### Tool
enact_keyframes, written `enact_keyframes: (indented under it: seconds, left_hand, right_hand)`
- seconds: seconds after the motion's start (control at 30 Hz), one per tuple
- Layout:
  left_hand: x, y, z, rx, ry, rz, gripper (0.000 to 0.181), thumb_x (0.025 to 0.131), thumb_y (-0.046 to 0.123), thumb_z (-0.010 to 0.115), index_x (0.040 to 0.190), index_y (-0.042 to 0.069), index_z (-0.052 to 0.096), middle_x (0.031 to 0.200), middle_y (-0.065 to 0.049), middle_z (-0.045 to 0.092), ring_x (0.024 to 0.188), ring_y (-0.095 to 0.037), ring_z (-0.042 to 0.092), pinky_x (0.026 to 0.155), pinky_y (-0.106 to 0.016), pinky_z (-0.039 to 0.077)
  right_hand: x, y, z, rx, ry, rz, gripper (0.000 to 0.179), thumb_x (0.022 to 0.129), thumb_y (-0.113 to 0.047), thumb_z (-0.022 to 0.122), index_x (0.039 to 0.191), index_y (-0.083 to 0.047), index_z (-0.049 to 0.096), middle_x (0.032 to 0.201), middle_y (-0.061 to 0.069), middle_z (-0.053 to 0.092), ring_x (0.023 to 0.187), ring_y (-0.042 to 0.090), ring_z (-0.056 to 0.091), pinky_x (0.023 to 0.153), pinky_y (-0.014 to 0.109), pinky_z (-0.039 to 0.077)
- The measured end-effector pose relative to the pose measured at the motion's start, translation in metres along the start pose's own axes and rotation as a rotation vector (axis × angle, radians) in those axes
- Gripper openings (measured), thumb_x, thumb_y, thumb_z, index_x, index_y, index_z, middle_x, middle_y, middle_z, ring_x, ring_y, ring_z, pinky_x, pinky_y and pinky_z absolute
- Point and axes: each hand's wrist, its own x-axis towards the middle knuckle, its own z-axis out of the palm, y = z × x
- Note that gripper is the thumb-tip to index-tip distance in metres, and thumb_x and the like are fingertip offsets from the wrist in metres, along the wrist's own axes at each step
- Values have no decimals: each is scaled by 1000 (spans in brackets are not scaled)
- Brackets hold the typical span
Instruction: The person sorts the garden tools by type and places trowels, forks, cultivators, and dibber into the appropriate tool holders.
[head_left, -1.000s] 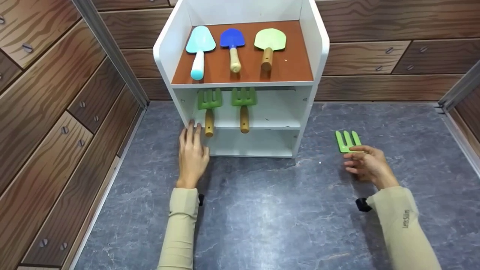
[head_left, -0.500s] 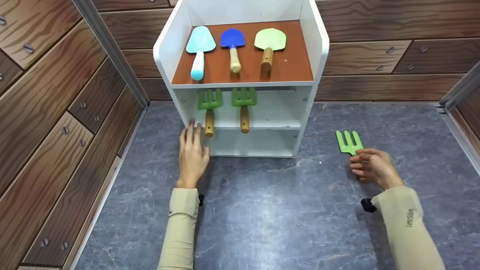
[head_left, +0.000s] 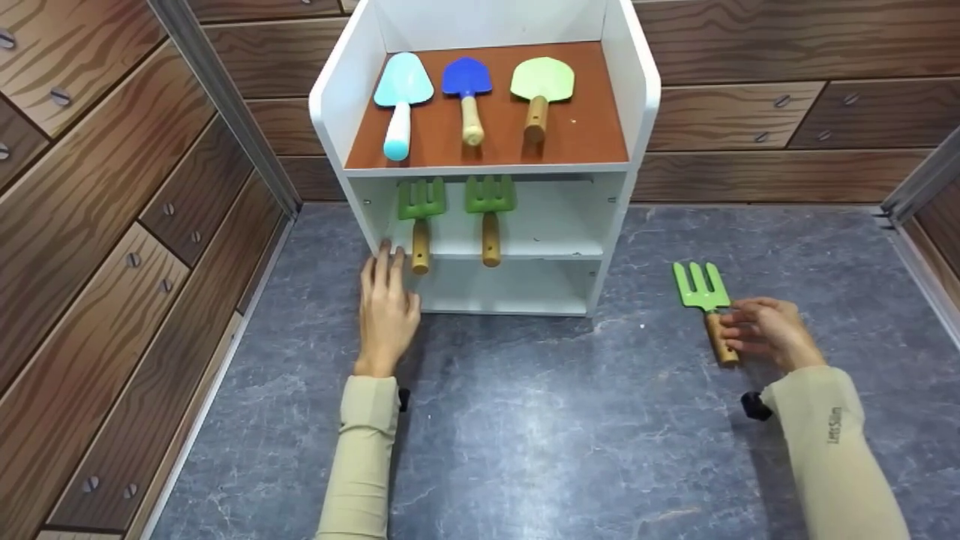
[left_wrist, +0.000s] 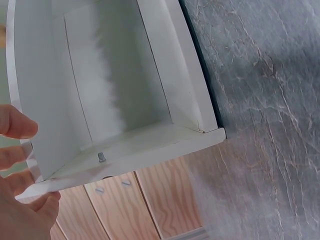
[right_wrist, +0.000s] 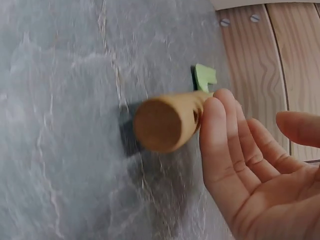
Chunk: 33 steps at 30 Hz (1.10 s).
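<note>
A garden fork (head_left: 700,286) with green tines and a wooden handle (head_left: 721,339) lies on the grey floor at the right. My right hand (head_left: 771,330) is at the right side of that handle, fingers loosely extended and thumb apart. In the right wrist view the round handle end (right_wrist: 158,125) is beside the fingertips. My left hand (head_left: 388,315) rests at the front left edge of the white shelf unit (head_left: 600,259). In the left wrist view its fingers lie on both sides of the unit's side panel edge (left_wrist: 125,166), near the middle board.
Two similar green forks, a left one (head_left: 421,225) and a right one (head_left: 490,221), lie on the middle shelf, handles jutting forward. On top are a light-blue trowel (head_left: 403,82), a blue trowel (head_left: 466,79) and a lime-green trowel (head_left: 542,81). Wood-patterned walls (head_left: 750,45) surround the floor.
My right hand has moved right and slightly away from the fork, its fingers off the handle, which now shows fully on the floor. The left hand stays at the shelf unit's edge.
</note>
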Motion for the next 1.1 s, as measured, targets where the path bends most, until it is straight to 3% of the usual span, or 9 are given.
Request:
enact_keyframes:
  seconds: [0.3,0.47,0.8,1.1]
  left_hand:
    - [0,1,0,-8,6,0,65,81,-6,67,143,-10,48,152,-29,40,131,-54,40,109,-61,39]
    - [0,1,0,-11,2,-7,65,81,-6,67,143,-9,48,153,-28,40,132,-54,40,110,-60,39]
    - [0,1,0,-2,-6,-8,63,82,-5,66,142,-9,49,152,-28,40,132,-53,40,110,-59,40]
    - [0,1,0,-4,-7,-13,66,80,-8,68,143,-10,48,153,-28,40,132,-54,39,109,-59,40]
  right_hand:
    - [6,6,-5,-27,46,28,30,105,-13,46,127,7,47,79,-5,67,67,10,66,64,27,60]
    - [9,10,-5,-112,65,49,25,100,-10,57,120,4,52,77,-7,66,66,9,64,61,25,58]
    - [13,9,1,-258,73,57,58,92,-14,72,133,13,42,76,-6,65,69,7,66,65,29,59]
    - [16,10,9,-408,158,48,59,87,-15,76,131,12,47,82,1,60,69,8,60,61,27,57]
